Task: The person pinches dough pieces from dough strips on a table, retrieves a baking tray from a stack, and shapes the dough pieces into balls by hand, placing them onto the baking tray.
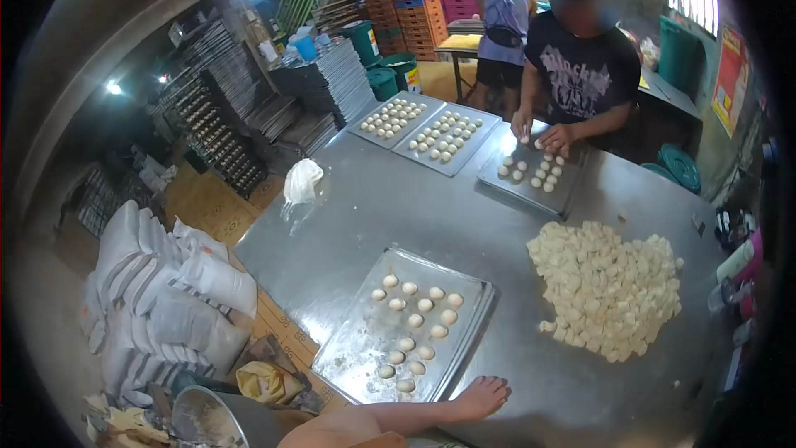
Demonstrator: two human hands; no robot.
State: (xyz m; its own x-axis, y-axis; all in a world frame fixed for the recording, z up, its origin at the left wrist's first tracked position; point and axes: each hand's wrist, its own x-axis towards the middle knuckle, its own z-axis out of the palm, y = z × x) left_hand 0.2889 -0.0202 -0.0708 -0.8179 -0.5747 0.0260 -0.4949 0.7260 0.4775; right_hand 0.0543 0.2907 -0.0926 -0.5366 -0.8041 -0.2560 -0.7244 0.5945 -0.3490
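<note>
My left hand (482,399) is low over the steel table near its front edge, just right of the nearest tray. Its fingers look short and curled down; whatever is under the palm is hidden. My right hand is out of view. Several round dough balls (415,320) sit in loose groups on that nearest metal tray (348,357), whose left side has bare surface dusted white. This tray seems to lie on another one. To the right of my hand, a large heap of cut dough pieces (609,290) is spread on the table (332,224).
Across the table, a co-worker's hands (554,138) touch dough balls on a tray (539,191). Two filled trays (448,168) lie at the far edge. A white floury lump (303,181) rests at the left. Stacked sacks (157,299) and a metal pot (207,415) stand at left.
</note>
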